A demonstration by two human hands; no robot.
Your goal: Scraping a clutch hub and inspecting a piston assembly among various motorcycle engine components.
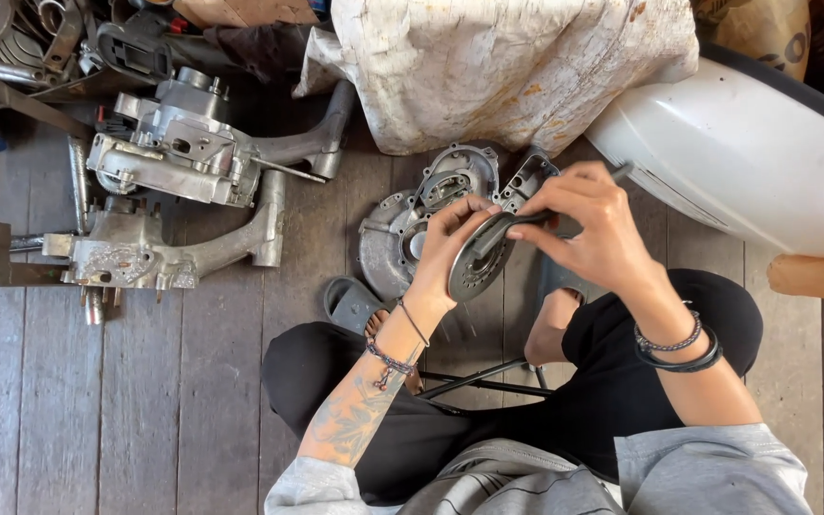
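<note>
My left hand [445, 250] grips a round dark metal disc [477, 270] with a ring of holes, held on edge above my lap. My right hand [584, 221] pinches a thin dark tool [524, 218] whose tip rests against the top of the disc; its other end sticks out past my fingers at the upper right. Below the hands, on the wooden floor, lies a grey engine casing [402, 234] with round openings. My legs in black trousers are folded under the hands.
Two silver engine blocks with long arms [178, 153] [145, 253] lie at the left. A white stained sack [507, 67] sits at the top, a white curved body panel [746, 153] at the right. Loose metal parts [11, 38] crowd the top left corner. A grey sandal [350, 303] lies by my knee.
</note>
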